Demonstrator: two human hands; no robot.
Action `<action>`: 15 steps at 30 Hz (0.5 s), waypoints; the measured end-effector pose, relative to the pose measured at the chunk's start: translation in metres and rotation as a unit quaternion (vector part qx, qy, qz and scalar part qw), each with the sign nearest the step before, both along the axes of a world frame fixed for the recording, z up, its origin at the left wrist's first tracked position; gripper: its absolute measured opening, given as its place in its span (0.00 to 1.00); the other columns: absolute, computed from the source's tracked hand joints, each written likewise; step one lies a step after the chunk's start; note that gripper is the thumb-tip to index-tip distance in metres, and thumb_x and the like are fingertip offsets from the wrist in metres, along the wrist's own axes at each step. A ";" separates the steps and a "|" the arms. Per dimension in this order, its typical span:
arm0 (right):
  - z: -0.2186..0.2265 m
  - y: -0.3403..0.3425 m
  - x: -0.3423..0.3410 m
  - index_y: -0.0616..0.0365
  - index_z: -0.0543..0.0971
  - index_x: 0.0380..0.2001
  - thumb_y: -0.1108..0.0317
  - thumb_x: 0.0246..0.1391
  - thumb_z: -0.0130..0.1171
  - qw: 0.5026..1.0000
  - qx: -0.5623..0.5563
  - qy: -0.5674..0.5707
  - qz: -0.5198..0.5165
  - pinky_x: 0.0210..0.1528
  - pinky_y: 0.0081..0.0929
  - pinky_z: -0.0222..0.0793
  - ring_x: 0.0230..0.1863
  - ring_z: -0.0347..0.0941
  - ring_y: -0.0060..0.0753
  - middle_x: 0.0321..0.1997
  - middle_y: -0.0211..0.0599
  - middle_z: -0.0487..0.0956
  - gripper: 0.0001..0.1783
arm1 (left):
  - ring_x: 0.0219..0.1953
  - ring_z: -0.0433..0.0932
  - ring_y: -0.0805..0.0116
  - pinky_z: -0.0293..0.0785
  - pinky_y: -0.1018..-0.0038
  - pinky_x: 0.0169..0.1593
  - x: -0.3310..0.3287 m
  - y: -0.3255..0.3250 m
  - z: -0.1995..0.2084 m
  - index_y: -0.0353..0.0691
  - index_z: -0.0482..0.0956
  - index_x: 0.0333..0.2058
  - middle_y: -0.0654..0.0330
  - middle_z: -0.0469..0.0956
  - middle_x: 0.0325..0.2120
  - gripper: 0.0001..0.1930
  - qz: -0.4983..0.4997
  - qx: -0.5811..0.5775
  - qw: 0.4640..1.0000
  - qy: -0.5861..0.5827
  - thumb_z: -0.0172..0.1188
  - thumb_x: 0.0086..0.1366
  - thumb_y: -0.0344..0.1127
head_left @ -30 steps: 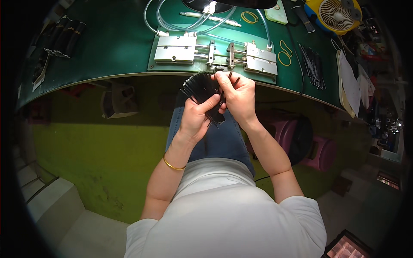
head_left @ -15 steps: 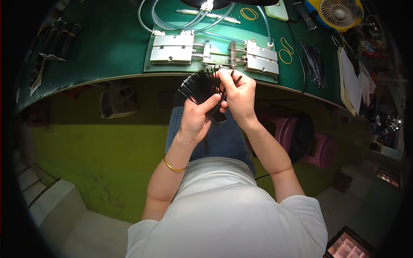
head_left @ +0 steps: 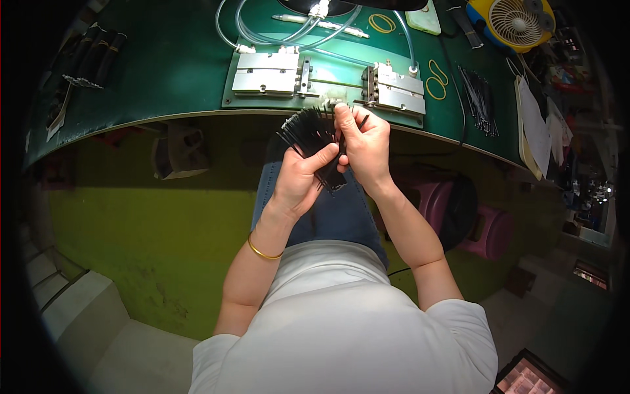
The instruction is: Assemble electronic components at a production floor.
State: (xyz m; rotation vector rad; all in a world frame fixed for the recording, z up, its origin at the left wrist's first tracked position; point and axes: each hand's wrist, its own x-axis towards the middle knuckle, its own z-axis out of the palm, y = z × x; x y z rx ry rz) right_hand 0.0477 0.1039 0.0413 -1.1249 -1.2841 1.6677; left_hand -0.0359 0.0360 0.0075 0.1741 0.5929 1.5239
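Wires (head_left: 307, 135), black and fanned, were clasped in the left hand (head_left: 299, 178) near the edge of a green table (head_left: 172, 77). Close beside it, the right hand (head_left: 365, 146) pinched at the bundle, near a metal machine (head_left: 265, 73).

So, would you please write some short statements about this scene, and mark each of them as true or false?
1. The left hand and the right hand both touch the thin black strands. True.
2. A pen lies on the green bench, farther back than the metal blocks. True.
3. The left hand lies flat on the green bench. False: it is grasping the thin black strands.
4. A bangle circles the right forearm. False: the gold bracelet is on the left forearm.
5. The metal blocks are bright red. False: they are silvery.
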 end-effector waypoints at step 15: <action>0.001 0.001 -0.003 0.63 0.75 0.22 0.66 0.53 0.50 1.000 0.013 -0.008 0.001 0.05 0.10 0.50 0.06 0.56 0.09 0.10 0.25 0.68 0.12 | 0.25 0.72 0.72 0.71 0.79 0.29 0.002 0.001 -0.002 0.34 0.70 0.37 0.60 0.73 0.28 0.09 0.021 -0.011 1.000 -0.005 0.53 0.56 0.23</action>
